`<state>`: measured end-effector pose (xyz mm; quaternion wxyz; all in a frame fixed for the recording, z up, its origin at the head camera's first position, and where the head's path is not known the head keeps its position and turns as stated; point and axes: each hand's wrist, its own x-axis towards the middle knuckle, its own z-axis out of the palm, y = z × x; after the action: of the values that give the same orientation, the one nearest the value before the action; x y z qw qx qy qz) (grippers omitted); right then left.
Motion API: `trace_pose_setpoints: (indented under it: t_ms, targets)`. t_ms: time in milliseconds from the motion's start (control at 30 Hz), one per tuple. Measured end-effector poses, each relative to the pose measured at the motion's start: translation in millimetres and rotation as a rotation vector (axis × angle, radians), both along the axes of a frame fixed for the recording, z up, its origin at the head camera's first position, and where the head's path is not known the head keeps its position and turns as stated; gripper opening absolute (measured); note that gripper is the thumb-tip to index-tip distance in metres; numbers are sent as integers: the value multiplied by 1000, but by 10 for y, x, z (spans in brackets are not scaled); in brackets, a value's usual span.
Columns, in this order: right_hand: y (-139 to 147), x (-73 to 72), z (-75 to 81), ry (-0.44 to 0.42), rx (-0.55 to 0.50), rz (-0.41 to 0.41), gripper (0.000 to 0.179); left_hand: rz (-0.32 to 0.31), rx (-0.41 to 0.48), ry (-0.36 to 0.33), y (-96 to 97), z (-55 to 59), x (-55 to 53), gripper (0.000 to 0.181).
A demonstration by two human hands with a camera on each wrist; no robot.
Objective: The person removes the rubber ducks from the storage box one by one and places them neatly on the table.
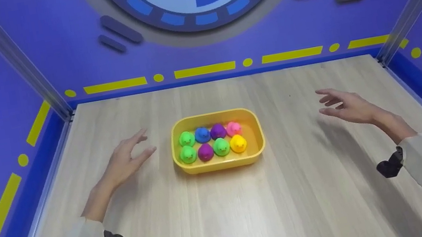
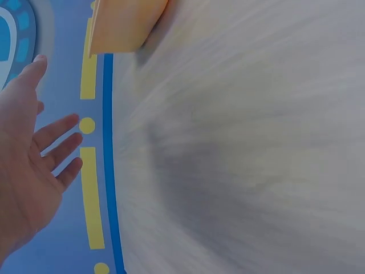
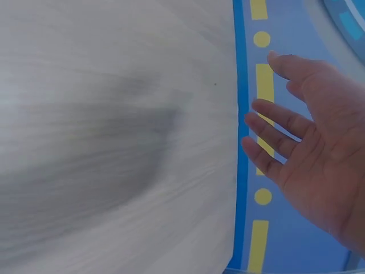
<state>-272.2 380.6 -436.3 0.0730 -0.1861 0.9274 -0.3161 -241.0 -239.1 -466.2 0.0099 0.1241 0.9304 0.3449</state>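
Note:
A yellow rectangular tub (image 1: 219, 165) stands in the middle of the table, with several small toy ducks in two rows inside. Among them are a green duck (image 1: 188, 154), a blue duck (image 1: 202, 134), a purple duck (image 1: 218, 131), a pink duck (image 1: 233, 128) and a yellow duck (image 1: 238, 143). To the tub's left, my left hand (image 1: 125, 159) hovers above the table, relaxed and holding nothing. My right hand (image 1: 348, 106) hovers farther off on the other side, fingers loosely extended, also holding nothing. In the left wrist view only a corner of the tub (image 2: 122, 28) shows.
The pale wood-grain table (image 1: 228, 215) is enclosed by a blue patterned back wall (image 1: 62, 40) and two side walls. Metal posts (image 1: 16, 61) rise at its far corners. The ducks leave bare floor at the tub's right end.

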Motion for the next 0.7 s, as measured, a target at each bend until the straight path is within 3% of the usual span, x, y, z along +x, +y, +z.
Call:
trace_pose_setpoints:
  t_ms: [100,267,500,700]
  targets:
    - [-63,12,38,-11,-31,6,56,-16,11,-14,67,-29,12,71]
    - [-224,-8,48,-7,-73,34,50,-31,-16,28,145,-87,8,66]
    - [-383,11,18,3,-114,59,48,-88,63,14,294,-186,-68,60]
    - [-561,6,27,-17,-146,90,46,-110,95,18,342,-282,-37,59]
